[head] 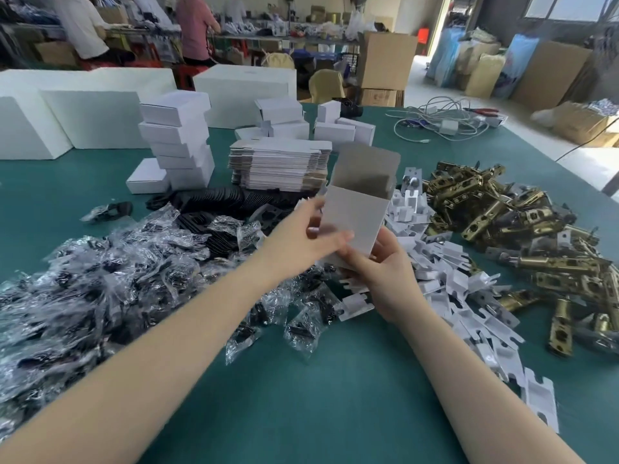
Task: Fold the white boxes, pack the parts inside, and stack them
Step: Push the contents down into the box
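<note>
The fingers of the left hand (303,234) are closed on the near left edge of a white box (353,221), thumb lying across its front face. The fingers of the right hand (378,262) are clamped round its lower end from beneath; that end is hidden behind them, so whether the bottom flaps are tucked I cannot tell. The box is held in the air above the middle of the counter (318,396), upright and tilted away, its top flap (368,169) standing open and showing grey card inside.

The step in hand looks like forming the box. To do it well, square the walls first, keep the right hand bracing the base, and press the flaps along their creases rather than bending the panels.

Outward from the hands: a heap of clear bagged parts (100,279) toward the near left edge, white card inserts (452,279) and brass latches (519,222) toward the right edge, flat unfolded boxes (278,165) behind, and a stack of finished boxes (177,142) toward the far left.
</note>
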Demonstrator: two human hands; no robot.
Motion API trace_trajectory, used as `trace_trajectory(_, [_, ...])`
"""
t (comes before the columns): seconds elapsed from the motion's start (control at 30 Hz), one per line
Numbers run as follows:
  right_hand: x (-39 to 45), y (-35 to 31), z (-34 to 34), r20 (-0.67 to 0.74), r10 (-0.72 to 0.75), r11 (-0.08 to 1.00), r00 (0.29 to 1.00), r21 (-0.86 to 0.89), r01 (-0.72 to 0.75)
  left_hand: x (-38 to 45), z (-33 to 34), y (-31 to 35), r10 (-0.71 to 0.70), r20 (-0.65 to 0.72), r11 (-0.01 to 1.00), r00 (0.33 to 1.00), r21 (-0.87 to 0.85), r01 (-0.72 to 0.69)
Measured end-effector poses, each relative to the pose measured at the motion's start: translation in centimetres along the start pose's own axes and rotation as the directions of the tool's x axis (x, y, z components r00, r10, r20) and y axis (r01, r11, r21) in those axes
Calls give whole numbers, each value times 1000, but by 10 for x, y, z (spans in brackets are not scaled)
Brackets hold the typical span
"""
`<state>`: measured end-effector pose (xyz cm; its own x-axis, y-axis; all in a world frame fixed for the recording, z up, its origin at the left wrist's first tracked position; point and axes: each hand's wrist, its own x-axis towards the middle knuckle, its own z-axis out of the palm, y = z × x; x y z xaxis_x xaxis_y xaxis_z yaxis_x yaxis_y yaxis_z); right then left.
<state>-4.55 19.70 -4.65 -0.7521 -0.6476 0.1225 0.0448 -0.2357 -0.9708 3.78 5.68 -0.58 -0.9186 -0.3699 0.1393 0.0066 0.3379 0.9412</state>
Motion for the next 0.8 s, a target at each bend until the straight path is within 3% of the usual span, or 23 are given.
trace_trajectory(0.13, [-1,-4,-1,-4,-99,967,995,-237,95,-4,8,-25,25,-45,954,999,-299,-37])
trace_trajectory(0.2, [-2,-6,2,-6,-164,890,986,-431,146,-4,11,-33,37,-88,936,995,-346,-65])
trace_trajectory(0.27, [-4,-7,4,-23,-260,771,965,-607,193,-3,13,-42,36,-125,934,992,-350,-78])
trace_trajectory(0.33, [-8,-8,7,-3,-453,555,891,-784,279,-1,13,-47,31,-152,933,988,-349,-83])
trace_trajectory(0.4, [-15,-12,12,41,-614,425,788,-824,374,2,13,-49,-2,-158,918,987,-392,-61])
trace_trajectory(0.47, [-21,-20,17,47,-628,467,777,-776,424,4,12,-51,-23,-146,902,989,-429,-42])
trace_trajectory(0.53, [-26,-29,21,244,-479,451,843,-755,475,5,11,-51,-17,-131,896,991,-442,-43])
trace_trajectory(0.57, [-28,-30,22,394,-318,451,862,-737,504,5,10,-51,-17,-125,895,992,-444,-41])
trace_trajectory(0.63, [-31,-26,24,607,5,421,794,-722,549,6,10,-51,-27,-126,900,992,-436,-31])
trace_trajectory(0.7, [-30,-17,25,636,178,306,751,-761,571,8,9,-53,-38,-130,900,991,-435,-22])
trace_trajectory(0.8, [-29,-11,25,598,213,229,773,-799,556,9,8,-56,-48,-125,880,991,-474,-17])
